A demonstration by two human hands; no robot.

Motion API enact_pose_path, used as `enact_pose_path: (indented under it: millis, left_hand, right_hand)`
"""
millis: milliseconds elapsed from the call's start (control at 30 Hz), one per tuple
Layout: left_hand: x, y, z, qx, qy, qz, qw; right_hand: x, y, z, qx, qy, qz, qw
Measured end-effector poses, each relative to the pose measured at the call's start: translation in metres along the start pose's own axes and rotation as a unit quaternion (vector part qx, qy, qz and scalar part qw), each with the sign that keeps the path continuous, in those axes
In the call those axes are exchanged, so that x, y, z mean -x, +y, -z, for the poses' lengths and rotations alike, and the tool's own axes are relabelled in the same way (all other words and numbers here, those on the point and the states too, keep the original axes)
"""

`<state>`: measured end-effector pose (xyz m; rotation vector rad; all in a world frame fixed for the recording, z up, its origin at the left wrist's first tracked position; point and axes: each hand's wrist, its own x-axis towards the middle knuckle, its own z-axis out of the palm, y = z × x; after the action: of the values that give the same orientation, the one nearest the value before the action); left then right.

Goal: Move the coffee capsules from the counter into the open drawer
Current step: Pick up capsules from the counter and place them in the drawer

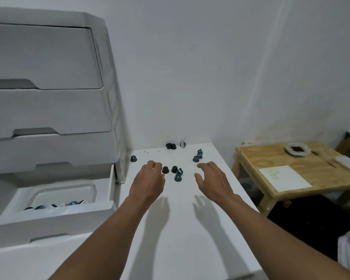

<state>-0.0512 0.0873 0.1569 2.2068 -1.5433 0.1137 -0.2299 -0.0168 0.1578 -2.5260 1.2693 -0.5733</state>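
On your far left the white drawer chest (49, 110) is standing, and its open drawer (49, 219) is sticking out low down. Some capsules in the drawer (55, 205) are lying in a row inside a white tub (65, 190). Next to it the white counter (182, 249) is holding the rest. One blue-green capsule (133, 158) is sitting alone near the chest. Your left hand (150, 178) is hanging over the counter with its fingers bent down, just beside a black capsule (165, 169); I cannot tell if it is pinching anything. A little bunch of capsules (177, 174) is sitting in the middle, and more capsules at the back (171, 146) are sitting by the wall. Your right hand (211, 178) is hovering with its fingers spread wide, holding nothing, near two blue-green capsules (196, 158). A wooden table (261, 156) with a sheet of paper (284, 177) is standing far right
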Motion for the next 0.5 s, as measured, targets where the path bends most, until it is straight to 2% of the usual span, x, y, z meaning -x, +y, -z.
enact_pose_path:
  millis: [233,500]
  left_hand:
    - [-0.050,-0.020,-0.042,-0.013,-0.038,0.017,0.999]
    - [-0.110,-0.068,-0.109,0.001,-0.116,0.023,0.993]
  right_hand:
    - [-0.047,0.023,-0.042,-0.024,-0.045,-0.031,0.998]
    - [-0.114,0.028,-0.114,-0.031,-0.099,-0.074,0.992]
